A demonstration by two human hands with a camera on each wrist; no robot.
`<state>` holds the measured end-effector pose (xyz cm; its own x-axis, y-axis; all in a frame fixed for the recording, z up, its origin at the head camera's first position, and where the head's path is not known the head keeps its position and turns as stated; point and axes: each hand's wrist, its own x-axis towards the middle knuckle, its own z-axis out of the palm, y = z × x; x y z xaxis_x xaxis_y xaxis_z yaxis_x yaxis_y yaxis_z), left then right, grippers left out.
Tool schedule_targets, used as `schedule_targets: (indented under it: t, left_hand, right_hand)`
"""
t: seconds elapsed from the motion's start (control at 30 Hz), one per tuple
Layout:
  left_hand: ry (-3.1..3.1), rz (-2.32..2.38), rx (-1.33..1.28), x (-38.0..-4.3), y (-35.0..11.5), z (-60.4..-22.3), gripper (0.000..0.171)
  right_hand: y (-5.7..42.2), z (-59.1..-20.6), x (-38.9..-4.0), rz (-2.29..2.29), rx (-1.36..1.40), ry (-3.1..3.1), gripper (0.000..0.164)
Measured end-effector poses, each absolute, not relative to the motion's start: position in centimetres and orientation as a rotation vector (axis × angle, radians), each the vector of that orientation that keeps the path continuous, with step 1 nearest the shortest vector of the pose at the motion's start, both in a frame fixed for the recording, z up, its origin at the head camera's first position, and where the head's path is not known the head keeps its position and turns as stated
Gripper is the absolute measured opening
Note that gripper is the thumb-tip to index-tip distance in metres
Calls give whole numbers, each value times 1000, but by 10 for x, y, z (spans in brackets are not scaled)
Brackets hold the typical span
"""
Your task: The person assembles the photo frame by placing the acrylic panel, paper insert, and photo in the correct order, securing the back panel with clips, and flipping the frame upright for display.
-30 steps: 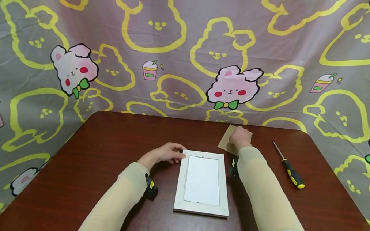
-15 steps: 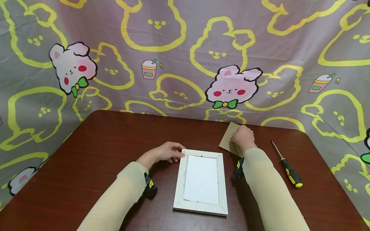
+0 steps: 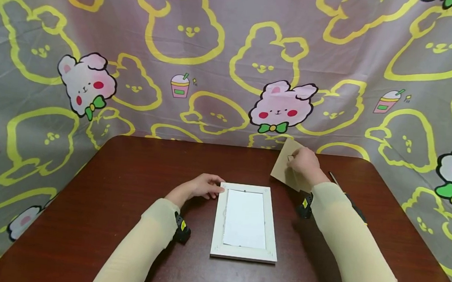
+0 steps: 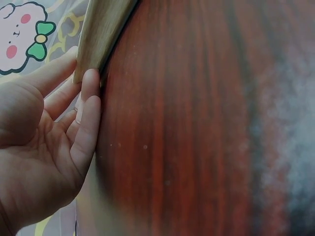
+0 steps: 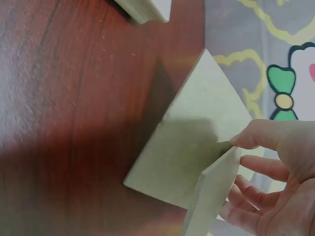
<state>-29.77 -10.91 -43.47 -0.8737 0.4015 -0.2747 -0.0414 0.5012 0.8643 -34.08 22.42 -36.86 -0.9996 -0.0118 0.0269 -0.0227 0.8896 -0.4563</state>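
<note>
A white picture frame point(image 3: 219, 225) lies back side up on the table, a white sheet point(image 3: 245, 219) filling its opening. My left hand point(image 3: 203, 186) pinches its far left corner, thumb on top; the left wrist view shows the fingers at that frame corner point(image 4: 101, 42). At the far right, my right hand point(image 3: 304, 163) pinches the fold-out stand leg point(image 5: 212, 189) of a tan backing board point(image 3: 285, 166). In the right wrist view, the leg juts out from the backing board point(image 5: 177, 132). The board is tilted off the table.
A screwdriver point(image 3: 336, 180) with a black and yellow handle lies right of the backing board, partly hidden by my right forearm. Dark red-brown table point(image 3: 139, 165) surrounds the frame. A patterned cloth point(image 3: 215, 37) hangs behind the table's far edge.
My right hand has risen and moved right with the backing board, which now tilts up more. My right forearm now covers part of the screwdriver. The left hand and frame stay in place.
</note>
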Motion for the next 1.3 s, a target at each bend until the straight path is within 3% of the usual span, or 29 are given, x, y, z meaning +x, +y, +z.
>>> schedule_targets:
  t: [0.57, 1.3]
  left_hand:
    - [2294, 1352, 304, -296, -109, -432, 32]
    - [2274, 1362, 293, -297, -111, -434, 31]
  right_hand:
    - [224, -328, -326, 740, 140, -2992, 46]
    - [172, -314, -288, 659, 419, -3028, 43]
